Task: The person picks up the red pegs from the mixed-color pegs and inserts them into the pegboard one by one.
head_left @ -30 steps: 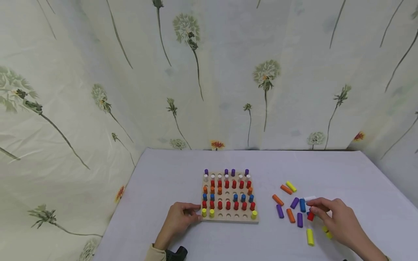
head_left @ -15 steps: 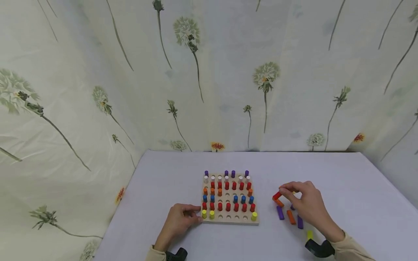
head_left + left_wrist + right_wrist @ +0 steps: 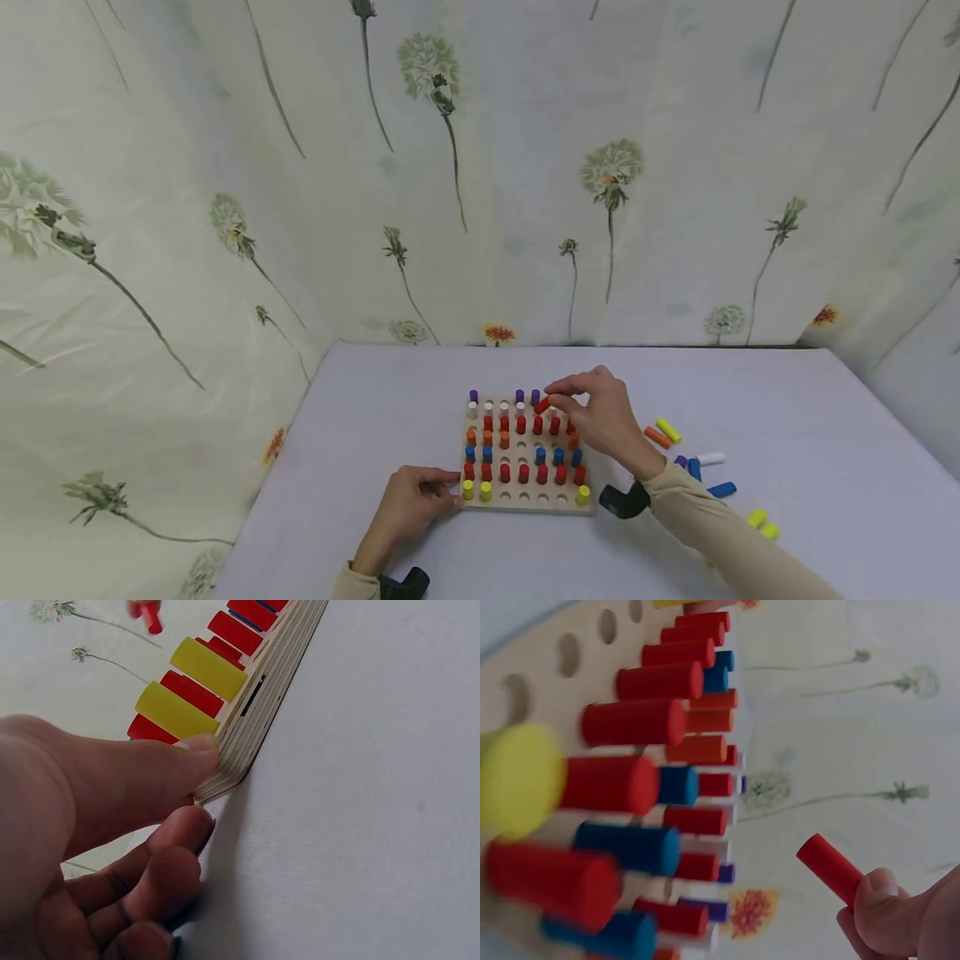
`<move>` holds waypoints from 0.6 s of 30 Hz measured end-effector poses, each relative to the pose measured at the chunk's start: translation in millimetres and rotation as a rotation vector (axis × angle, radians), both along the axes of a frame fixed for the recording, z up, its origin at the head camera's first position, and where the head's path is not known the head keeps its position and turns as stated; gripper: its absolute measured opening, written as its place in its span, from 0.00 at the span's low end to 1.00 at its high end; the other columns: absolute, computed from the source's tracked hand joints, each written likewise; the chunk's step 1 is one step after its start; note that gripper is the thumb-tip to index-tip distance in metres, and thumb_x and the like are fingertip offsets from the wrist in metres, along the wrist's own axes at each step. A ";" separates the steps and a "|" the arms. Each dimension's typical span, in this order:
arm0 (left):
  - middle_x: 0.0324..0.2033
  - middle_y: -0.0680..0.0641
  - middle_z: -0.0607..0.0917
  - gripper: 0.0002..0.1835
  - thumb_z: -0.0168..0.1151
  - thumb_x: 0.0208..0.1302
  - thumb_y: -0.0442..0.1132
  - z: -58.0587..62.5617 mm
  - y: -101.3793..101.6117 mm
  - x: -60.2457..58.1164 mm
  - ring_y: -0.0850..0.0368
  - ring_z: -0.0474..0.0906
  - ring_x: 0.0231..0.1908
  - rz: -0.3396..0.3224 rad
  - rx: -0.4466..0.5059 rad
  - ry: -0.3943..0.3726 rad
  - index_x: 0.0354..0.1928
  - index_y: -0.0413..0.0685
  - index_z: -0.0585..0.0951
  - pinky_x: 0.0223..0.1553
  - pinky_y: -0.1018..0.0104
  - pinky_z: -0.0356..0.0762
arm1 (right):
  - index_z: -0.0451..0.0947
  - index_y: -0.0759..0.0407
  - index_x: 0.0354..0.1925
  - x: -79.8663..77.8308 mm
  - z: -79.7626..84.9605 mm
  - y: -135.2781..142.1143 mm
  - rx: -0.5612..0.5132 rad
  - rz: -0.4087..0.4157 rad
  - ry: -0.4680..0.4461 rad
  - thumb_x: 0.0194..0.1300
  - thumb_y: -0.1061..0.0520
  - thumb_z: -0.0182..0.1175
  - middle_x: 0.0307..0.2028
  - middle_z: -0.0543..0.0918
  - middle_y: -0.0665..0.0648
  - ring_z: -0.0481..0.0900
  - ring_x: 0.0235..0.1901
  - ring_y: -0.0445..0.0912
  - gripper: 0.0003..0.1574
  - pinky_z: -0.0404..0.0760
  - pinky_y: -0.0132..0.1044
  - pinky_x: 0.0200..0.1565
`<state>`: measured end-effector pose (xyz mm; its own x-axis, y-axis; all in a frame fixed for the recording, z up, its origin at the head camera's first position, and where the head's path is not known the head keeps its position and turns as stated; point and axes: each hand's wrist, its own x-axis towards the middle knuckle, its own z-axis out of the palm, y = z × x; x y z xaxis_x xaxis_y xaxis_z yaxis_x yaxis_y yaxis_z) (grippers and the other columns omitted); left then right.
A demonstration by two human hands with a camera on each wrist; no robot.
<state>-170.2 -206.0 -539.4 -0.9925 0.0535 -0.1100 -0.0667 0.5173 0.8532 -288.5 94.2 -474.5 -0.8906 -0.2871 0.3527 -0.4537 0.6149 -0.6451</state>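
A wooden pegboard (image 3: 543, 502) stands on the table with rows of purple, white, red, orange, blue and yellow pegs. My left hand (image 3: 408, 504) grips its near left corner; in the left wrist view the thumb (image 3: 199, 746) lies on the corner beside a yellow peg (image 3: 176, 709). Between thumb and fingertips my right hand (image 3: 603, 412) pinches a red peg (image 3: 542, 405), tilted, above the back part of the board. The right wrist view shows this red peg (image 3: 831, 866) apart from the standing pegs. Part of the board's right back side is hidden by the right hand.
Loose pegs lie right of the board: an orange peg (image 3: 657, 437), a yellow peg (image 3: 668, 430), a white peg (image 3: 711, 458), a blue peg (image 3: 722, 490) and others. The right sleeve (image 3: 720, 525) covers some of that area. A patterned curtain (image 3: 525, 167) hangs behind the table.
My right hand has picked the red peg up from the loose pegs and carried it left to above the board. My left hand stays at the board's corner.
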 end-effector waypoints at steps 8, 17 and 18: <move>0.27 0.52 0.86 0.16 0.80 0.58 0.37 2.1 1.0 0.3 0.58 0.73 0.28 0.002 0.012 -0.005 0.48 0.44 0.92 0.28 0.70 0.67 | 0.94 0.54 0.37 -16.2 4.0 -48.6 0.015 0.109 -0.026 0.65 0.59 0.75 0.35 0.93 0.51 0.75 0.41 0.50 0.02 0.67 0.43 0.43; 0.27 0.52 0.86 0.15 0.80 0.58 0.37 2.7 0.2 0.0 0.57 0.73 0.27 -0.006 0.024 0.002 0.48 0.43 0.92 0.27 0.69 0.66 | 0.94 0.56 0.38 -21.8 -1.5 -87.2 0.049 0.201 -0.136 0.67 0.59 0.73 0.33 0.92 0.48 0.80 0.41 0.48 0.03 0.75 0.40 0.43; 0.26 0.52 0.86 0.15 0.80 0.58 0.37 2.1 0.1 -0.1 0.57 0.73 0.27 -0.009 0.019 0.004 0.48 0.43 0.92 0.27 0.69 0.66 | 0.94 0.56 0.38 -22.6 -3.3 -89.4 0.051 0.208 -0.146 0.67 0.60 0.73 0.33 0.92 0.48 0.81 0.40 0.46 0.03 0.76 0.39 0.42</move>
<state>-170.3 -205.9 -537.4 -0.9924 0.0645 -0.1047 -0.0585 0.5015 0.8632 -311.1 4.9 -477.7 -0.8512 -0.4831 0.2049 -0.4778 0.5518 -0.6835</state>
